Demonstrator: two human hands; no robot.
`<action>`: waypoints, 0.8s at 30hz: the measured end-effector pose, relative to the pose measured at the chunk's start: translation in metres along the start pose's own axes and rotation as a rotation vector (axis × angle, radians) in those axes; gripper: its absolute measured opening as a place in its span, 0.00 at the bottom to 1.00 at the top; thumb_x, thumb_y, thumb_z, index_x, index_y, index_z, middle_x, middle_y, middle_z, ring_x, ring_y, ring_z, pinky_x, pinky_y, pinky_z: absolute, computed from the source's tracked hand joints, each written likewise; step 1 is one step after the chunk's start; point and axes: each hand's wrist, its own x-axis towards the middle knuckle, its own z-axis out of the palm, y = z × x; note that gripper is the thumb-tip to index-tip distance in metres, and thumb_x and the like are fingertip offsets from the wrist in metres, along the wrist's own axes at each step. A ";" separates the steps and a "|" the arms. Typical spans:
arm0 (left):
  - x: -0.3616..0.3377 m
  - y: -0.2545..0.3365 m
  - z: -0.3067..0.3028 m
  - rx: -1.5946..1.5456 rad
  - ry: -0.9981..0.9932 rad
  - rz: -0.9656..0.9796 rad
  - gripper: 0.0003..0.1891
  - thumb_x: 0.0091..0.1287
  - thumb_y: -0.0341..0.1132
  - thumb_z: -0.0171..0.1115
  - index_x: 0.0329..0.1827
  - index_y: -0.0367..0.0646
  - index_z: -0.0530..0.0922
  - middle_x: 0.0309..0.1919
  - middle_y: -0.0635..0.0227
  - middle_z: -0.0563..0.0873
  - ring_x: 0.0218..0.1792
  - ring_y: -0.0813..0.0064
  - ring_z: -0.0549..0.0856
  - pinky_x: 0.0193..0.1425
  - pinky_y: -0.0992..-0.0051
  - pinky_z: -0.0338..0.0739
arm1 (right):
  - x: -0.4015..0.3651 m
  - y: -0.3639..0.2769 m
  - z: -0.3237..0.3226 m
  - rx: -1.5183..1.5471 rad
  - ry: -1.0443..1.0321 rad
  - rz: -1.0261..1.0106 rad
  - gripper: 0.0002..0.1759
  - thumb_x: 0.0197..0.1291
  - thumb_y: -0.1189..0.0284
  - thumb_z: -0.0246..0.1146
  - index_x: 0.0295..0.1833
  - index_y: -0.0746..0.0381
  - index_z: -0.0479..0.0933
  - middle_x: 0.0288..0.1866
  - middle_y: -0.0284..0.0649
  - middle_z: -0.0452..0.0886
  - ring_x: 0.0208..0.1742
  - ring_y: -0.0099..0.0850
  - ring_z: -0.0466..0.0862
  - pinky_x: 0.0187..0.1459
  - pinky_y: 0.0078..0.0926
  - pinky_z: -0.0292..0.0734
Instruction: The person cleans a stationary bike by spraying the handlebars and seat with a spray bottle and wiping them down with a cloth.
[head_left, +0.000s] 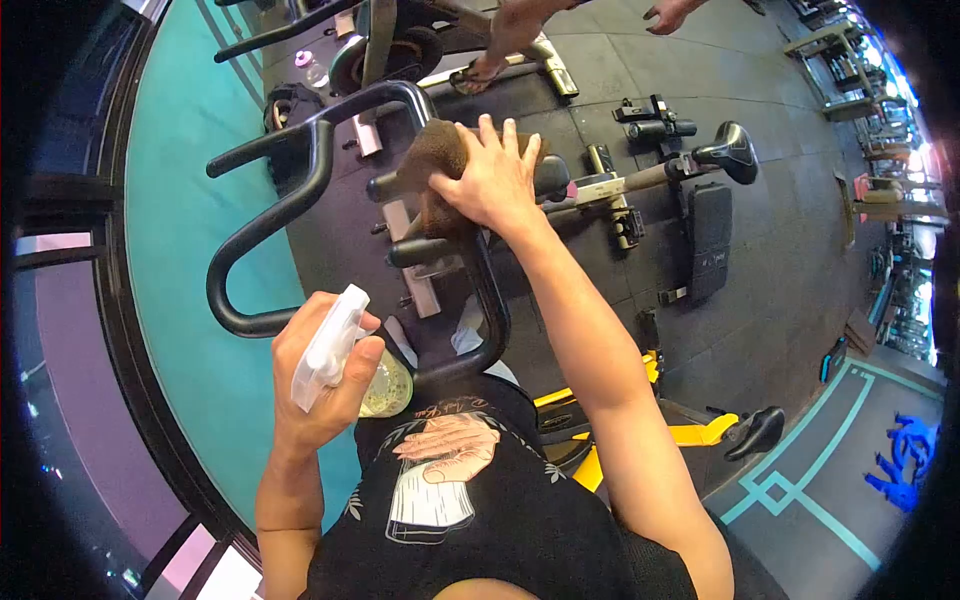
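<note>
Pressing a brown cloth [428, 158] on the handlebar [262, 225] at far centre, the right hand [495, 185] has its fingers spread flat over it. Nearer and left, the left hand [320, 390] has its fingers wrapped round a spray bottle [332, 350]. Open floor [790, 270] lies to the right.

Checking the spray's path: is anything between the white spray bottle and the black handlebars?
Nothing visible does. The left hand holds the white-topped clear spray bottle beside the black tubular handlebars; the right hand presses a brown cloth farther up.
</note>
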 end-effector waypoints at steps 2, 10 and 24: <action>-0.004 -0.001 0.000 -0.021 0.000 -0.007 0.12 0.66 0.35 0.69 0.42 0.33 0.82 0.35 0.62 0.84 0.34 0.71 0.83 0.39 0.73 0.75 | -0.015 -0.001 0.001 -0.030 0.082 -0.084 0.49 0.53 0.45 0.70 0.78 0.57 0.67 0.81 0.55 0.62 0.82 0.59 0.55 0.79 0.68 0.40; -0.020 -0.016 -0.022 -0.033 -0.017 0.065 0.11 0.65 0.34 0.70 0.40 0.33 0.82 0.34 0.61 0.84 0.33 0.68 0.83 0.38 0.71 0.75 | -0.071 -0.015 0.012 0.044 0.176 -0.118 0.52 0.50 0.57 0.76 0.80 0.56 0.61 0.83 0.57 0.53 0.82 0.65 0.49 0.77 0.72 0.42; -0.047 -0.051 -0.081 -0.118 -0.043 0.145 0.10 0.62 0.30 0.70 0.41 0.32 0.83 0.35 0.58 0.85 0.35 0.63 0.86 0.40 0.68 0.79 | -0.032 0.056 -0.016 0.054 -0.087 -0.324 0.44 0.57 0.62 0.74 0.79 0.47 0.64 0.83 0.52 0.57 0.84 0.58 0.51 0.80 0.62 0.45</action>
